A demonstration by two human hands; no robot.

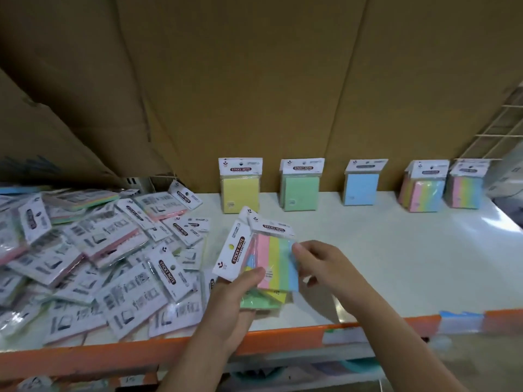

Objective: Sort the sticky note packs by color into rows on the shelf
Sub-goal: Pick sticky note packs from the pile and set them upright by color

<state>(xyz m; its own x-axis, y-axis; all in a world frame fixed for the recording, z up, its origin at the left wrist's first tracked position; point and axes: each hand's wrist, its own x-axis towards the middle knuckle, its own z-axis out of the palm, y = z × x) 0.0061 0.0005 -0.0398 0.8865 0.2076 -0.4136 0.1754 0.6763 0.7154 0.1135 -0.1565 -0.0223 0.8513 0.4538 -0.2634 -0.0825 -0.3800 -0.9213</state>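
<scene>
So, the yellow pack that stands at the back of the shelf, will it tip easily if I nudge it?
Probably yes: the yellow pack stands on its narrow edge, seemingly leaning on the cardboard. Its plastic wrap likely slides on the smooth shelf. The card header looks bendable.

A stockroom or shop storage area. An orange-edged shelf (283, 339) holds a heap of packaged sticky note packs (85, 264). Flattened cardboard (254, 80) lines its back.
</scene>
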